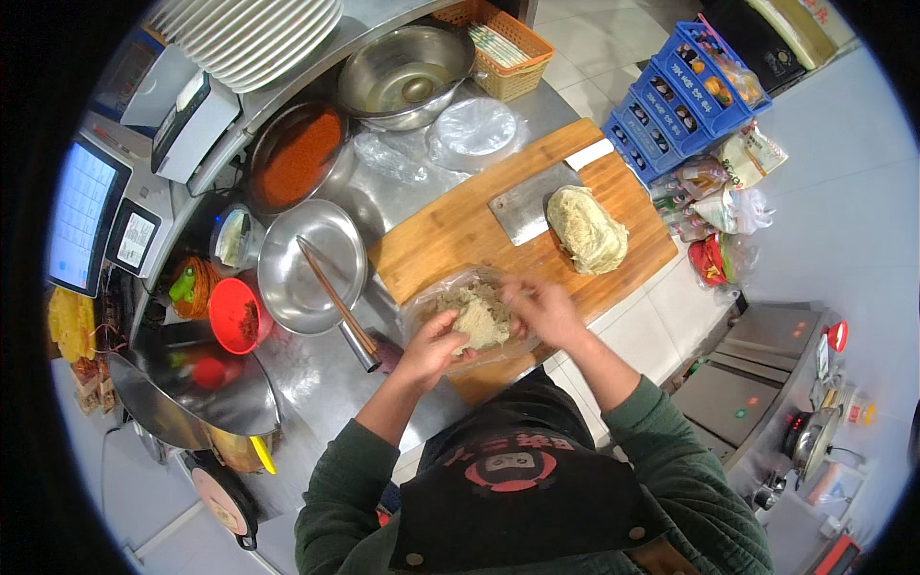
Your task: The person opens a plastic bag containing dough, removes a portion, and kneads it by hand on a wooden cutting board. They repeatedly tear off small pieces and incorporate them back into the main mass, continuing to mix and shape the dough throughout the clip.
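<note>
A pale, stringy, dough-like food piece (480, 323) sits in front of me, pinched at its left side by my left hand (433, 348). Beneath it, a clear plastic bag (420, 309) holds greyish-brown shredded food (451, 296) at the near edge of the wooden cutting board (431, 244). My right hand (540, 309) is over the bag's right side, its fingers bent and blurred; whether they hold anything is unclear. Farther right on the board lies a large pale fibrous lump (588, 230), touching or close to the blade of a cleaver (528, 205) with a white handle.
Left of the board stands a steel pan (309, 280) with wooden chopsticks (323, 277) across it. Around it are a red bowl (233, 316), a bowl of red powder (298, 162) and a large steel bowl (406, 54). Blue bottle crates (672, 108) stand beyond the board.
</note>
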A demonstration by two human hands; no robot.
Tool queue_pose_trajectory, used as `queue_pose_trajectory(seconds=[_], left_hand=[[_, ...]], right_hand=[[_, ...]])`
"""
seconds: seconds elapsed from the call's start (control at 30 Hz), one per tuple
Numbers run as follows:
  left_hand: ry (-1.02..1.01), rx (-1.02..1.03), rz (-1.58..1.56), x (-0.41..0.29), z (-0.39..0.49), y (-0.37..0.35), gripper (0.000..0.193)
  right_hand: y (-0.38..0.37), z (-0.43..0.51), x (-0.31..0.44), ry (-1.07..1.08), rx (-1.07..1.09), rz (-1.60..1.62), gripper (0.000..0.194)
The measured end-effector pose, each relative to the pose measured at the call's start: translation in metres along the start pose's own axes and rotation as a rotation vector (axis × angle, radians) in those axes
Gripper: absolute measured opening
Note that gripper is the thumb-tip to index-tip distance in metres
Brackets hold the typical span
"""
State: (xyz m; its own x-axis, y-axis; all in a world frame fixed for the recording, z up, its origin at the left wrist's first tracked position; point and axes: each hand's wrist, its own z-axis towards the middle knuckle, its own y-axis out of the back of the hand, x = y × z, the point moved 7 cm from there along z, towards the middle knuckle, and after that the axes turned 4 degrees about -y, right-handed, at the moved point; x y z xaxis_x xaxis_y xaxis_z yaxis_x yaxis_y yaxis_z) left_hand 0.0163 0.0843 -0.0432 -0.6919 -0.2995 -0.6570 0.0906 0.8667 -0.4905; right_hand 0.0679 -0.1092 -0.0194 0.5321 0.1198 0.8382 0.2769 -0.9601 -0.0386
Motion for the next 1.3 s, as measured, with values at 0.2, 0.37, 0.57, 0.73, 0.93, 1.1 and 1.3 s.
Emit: queue_pose_trajectory(seconds=[0.2, 0.37, 0.57, 0.73, 0.93, 1.1, 1.3], left_hand=[[-0.012, -0.039, -0.149, 0.013, 0.002, 0.004, 0.040], [0.064, -0.036, -0.212, 0.025, 0.003, 0.002, 0.049], [0.060, -0.043, -0.181, 0.029, 0.001, -0.003, 0.045], [0.066, 0.018, -0.173, 0.030, -0.001, -0.005, 0.043], [0.073, -0.031, -0.177, 0.033, -0.006, -0.002, 0.041], [0.059, -0.075, -0.175, 0.028, -0.005, 0.002, 0.040], [-0.085, -0.027, -0.126, 0.017, 0.006, -0.010, 0.033]], right_hand=[[0.068, 0.051, -0.009, 0.234, -0.483, -0.748, 0.017], [0.072, 0.060, -0.024, 0.159, -0.514, -0.820, 0.014], [0.066, 0.071, -0.015, 0.210, -0.624, -0.791, 0.013], [0.071, 0.094, -0.017, 0.287, -0.687, -0.668, 0.013], [0.067, 0.089, -0.008, 0.278, -0.679, -0.698, 0.010], [0.041, 0.018, 0.013, 0.336, -0.491, -0.448, 0.006], [-0.028, -0.009, -0.011, 0.173, -0.101, -0.257, 0.017]])
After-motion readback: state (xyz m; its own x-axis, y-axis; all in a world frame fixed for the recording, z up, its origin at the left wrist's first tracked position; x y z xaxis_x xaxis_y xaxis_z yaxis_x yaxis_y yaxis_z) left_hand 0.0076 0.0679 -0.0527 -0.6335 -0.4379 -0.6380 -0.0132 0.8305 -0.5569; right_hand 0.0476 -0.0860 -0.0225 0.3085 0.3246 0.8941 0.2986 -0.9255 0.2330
